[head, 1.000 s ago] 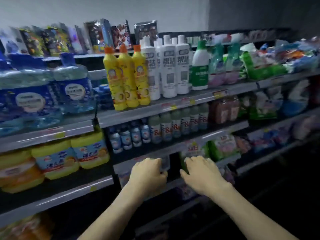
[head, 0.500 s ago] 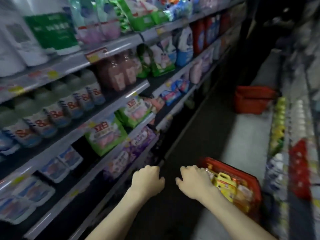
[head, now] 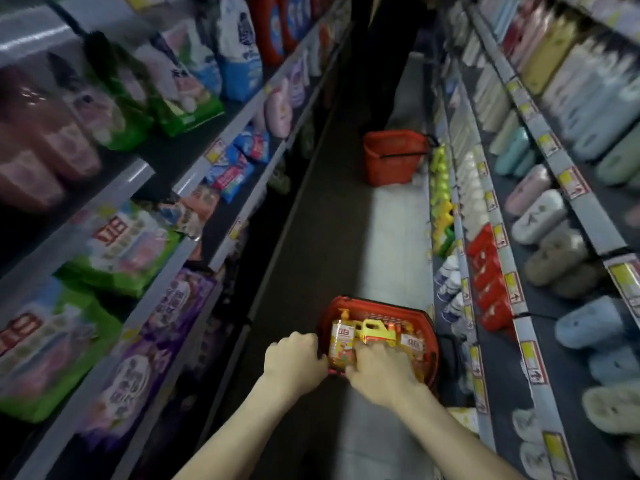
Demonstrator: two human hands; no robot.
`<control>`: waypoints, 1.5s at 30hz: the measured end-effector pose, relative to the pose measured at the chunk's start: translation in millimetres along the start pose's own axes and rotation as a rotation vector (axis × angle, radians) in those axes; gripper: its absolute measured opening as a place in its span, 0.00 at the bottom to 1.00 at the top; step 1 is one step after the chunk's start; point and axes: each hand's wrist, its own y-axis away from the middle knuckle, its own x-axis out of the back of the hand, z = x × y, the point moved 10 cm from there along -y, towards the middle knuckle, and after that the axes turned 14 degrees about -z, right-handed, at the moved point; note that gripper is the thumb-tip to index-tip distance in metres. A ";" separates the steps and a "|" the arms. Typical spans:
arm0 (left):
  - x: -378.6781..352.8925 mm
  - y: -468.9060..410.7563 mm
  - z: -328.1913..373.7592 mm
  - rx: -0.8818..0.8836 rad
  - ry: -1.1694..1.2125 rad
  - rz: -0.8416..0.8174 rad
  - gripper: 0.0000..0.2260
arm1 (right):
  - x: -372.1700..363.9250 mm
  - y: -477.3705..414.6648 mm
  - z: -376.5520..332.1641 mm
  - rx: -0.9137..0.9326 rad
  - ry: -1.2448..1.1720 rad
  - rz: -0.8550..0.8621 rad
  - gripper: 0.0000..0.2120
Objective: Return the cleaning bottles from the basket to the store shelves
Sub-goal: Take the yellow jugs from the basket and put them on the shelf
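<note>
A red basket (head: 427,322) stands on the aisle floor right in front of me. It holds several yellow and orange cleaning bottles (head: 342,341), one with a yellow handle (head: 374,328). My left hand (head: 293,358) hovers at the basket's left rim, fingers loosely curled, with nothing visibly in it. My right hand (head: 380,372) reaches down onto the bottles. Its fingertips are hidden among them, so any grip cannot be made out. The shelves (head: 194,244) on my left carry bagged and bottled cleaning goods.
A second red basket (head: 391,164) sits farther down the aisle by the right-hand shelves (head: 519,306), which hold slippers and small packs. Both shelf fronts hem in the narrow floor strip. Someone's dark legs (head: 388,64) stand at the far end.
My view has swung from the left shelves down the aisle to the floor. Both hands dropped from shelf height to the basket, the right one now onto the bottles.
</note>
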 end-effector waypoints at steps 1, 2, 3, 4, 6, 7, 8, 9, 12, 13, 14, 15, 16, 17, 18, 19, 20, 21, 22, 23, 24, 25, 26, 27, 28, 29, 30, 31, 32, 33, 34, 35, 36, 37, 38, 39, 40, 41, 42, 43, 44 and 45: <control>-2.1 -9.1 3.3 -0.006 -0.005 -0.018 0.20 | -2.0 -6.1 6.7 -0.014 -0.015 -0.011 0.21; -4.4 -18.1 7.2 -0.012 -0.008 -0.035 0.20 | -4.4 -12.5 13.8 -0.026 -0.034 -0.021 0.21; -6.8 -27.4 11.3 -0.017 -0.012 -0.051 0.19 | -6.3 -18.8 21.1 -0.034 -0.055 -0.027 0.21; -9.6 -37.1 15.1 -0.018 -0.015 -0.068 0.19 | -8.3 -25.1 28.4 -0.040 -0.072 -0.034 0.21; -15.9 -55.8 22.6 -0.019 -0.011 -0.104 0.17 | -13.3 -38.4 43.1 -0.046 -0.087 -0.053 0.21; -19.4 -65.1 26.5 -0.018 -0.007 -0.121 0.16 | -16.4 -45.6 50.9 -0.049 -0.089 -0.066 0.22; -22.4 -74.1 30.6 -0.015 -0.003 -0.139 0.16 | -19.7 -53.6 58.8 -0.052 -0.094 -0.080 0.22; -25.5 -83.2 35.0 -0.012 0.001 -0.158 0.15 | -22.8 -62.2 66.8 -0.053 -0.101 -0.096 0.22; -32.8 -112.1 46.0 0.013 0.016 -0.210 0.13 | -30.5 -92.4 89.4 -0.035 -0.114 -0.154 0.21; -34.3 -122.3 48.0 0.027 0.028 -0.225 0.13 | -32.0 -103.5 96.1 -0.025 -0.116 -0.173 0.21; -35.4 -133.3 49.0 0.044 0.042 -0.238 0.13 | -32.9 -115.2 102.1 -0.015 -0.118 -0.188 0.21; -36.2 -144.2 49.4 0.065 0.059 -0.249 0.14 | -33.6 -127.0 107.3 -0.002 -0.119 -0.203 0.21; -37.0 -155.0 50.3 0.086 0.074 -0.262 0.14 | -34.5 -138.2 111.7 0.010 -0.124 -0.222 0.21; -38.5 -165.5 51.2 0.106 0.088 -0.277 0.15 | -35.3 -149.1 115.4 0.023 -0.132 -0.242 0.22; -40.2 -176.3 52.5 0.123 0.101 -0.291 0.15 | -35.9 -159.8 118.8 0.039 -0.142 -0.258 0.22; -42.5 -187.6 53.9 0.137 0.114 -0.305 0.16 | -36.4 -170.5 121.8 0.053 -0.152 -0.269 0.24; -45.5 -199.6 54.9 0.148 0.126 -0.318 0.16 | -37.5 -181.6 124.6 0.065 -0.160 -0.279 0.25; -49.8 -211.4 54.9 0.158 0.135 -0.331 0.15 | -39.2 -192.2 127.2 0.075 -0.166 -0.291 0.26; -54.5 -222.3 54.4 0.168 0.136 -0.347 0.15 | -41.7 -202.7 129.1 0.084 -0.164 -0.308 0.27; -58.9 -231.6 54.1 0.174 0.131 -0.365 0.15 | -45.8 -212.6 130.9 0.090 -0.158 -0.333 0.27; -63.1 -239.8 53.2 0.177 0.125 -0.384 0.15 | -50.7 -222.2 132.5 0.094 -0.152 -0.358 0.26; -66.4 -247.9 52.8 0.176 0.121 -0.399 0.15 | -56.3 -232.2 134.4 0.096 -0.147 -0.382 0.24; -69.4 -256.1 52.0 0.173 0.120 -0.410 0.15 | -62.0 -242.3 136.3 0.095 -0.141 -0.404 0.23; -73.5 -265.1 49.5 0.173 0.117 -0.420 0.15 | -68.4 -252.2 138.1 0.091 -0.134 -0.429 0.23; -77.9 -274.8 45.9 0.175 0.113 -0.428 0.15 | -75.0 -262.3 139.7 0.084 -0.128 -0.450 0.23; -82.9 -285.0 41.4 0.178 0.109 -0.434 0.15 | -81.5 -272.5 141.2 0.075 -0.127 -0.463 0.22; -88.8 -295.6 36.4 0.183 0.106 -0.442 0.14 | -88.4 -283.3 142.2 0.064 -0.129 -0.472 0.22; -95.2 -305.9 30.5 0.190 0.106 -0.451 0.14 | -95.0 -293.7 142.9 0.051 -0.132 -0.479 0.21; -103.0 -316.4 24.7 0.198 0.107 -0.464 0.14 | -101.5 -304.1 142.9 0.037 -0.138 -0.484 0.21; -110.7 -327.5 19.2 0.204 0.106 -0.480 0.14 | -107.9 -314.9 143.2 0.023 -0.147 -0.488 0.21; -119.8 -338.8 13.7 0.209 0.105 -0.500 0.15 | -114.9 -325.9 143.2 0.008 -0.161 -0.493 0.21; -129.7 -350.7 9.6 0.209 0.104 -0.522 0.16 | -122.2 -336.8 143.7 -0.012 -0.181 -0.501 0.21; -139.1 -362.6 6.8 0.204 0.107 -0.544 0.16 | -128.7 -347.9 144.9 -0.032 -0.204 -0.502 0.20; -149.4 -374.1 5.1 0.194 0.113 -0.568 0.16 | -135.9 -358.2 145.9 -0.049 -0.230 -0.503 0.20; -157.3 -383.0 5.5 0.180 0.124 -0.586 0.16 | -142.2 -366.6 146.7 -0.060 -0.257 -0.504 0.20; -165.2 -392.3 6.3 0.167 0.134 -0.604 0.16 | -149.0 -374.4 147.1 -0.071 -0.280 -0.515 0.20; -174.5 -403.1 5.9 0.159 0.147 -0.622 0.17 | -158.4 -383.6 147.2 -0.081 -0.305 -0.530 0.20; -183.4 -413.8 5.0 0.155 0.166 -0.636 0.17 | -167.7 -392.6 148.0 -0.094 -0.333 -0.548 0.20; -192.2 -424.9 3.8 0.153 0.192 -0.648 0.17 | -178.1 -401.7 150.0 -0.112 -0.363 -0.564 0.20; -201.2 -435.5 1.1 0.157 0.223 -0.659 0.17 | -187.4 -409.0 152.2 -0.133 -0.395 -0.586 0.20; -208.9 -446.3 -1.9 0.165 0.265 -0.662 0.17 | -195.5 -416.9 154.6 -0.151 -0.427 -0.595 0.20; -215.7 -457.2 -6.2 0.180 0.322 -0.652 0.17 | -202.4 -423.9 157.2 -0.167 -0.456 -0.608 0.20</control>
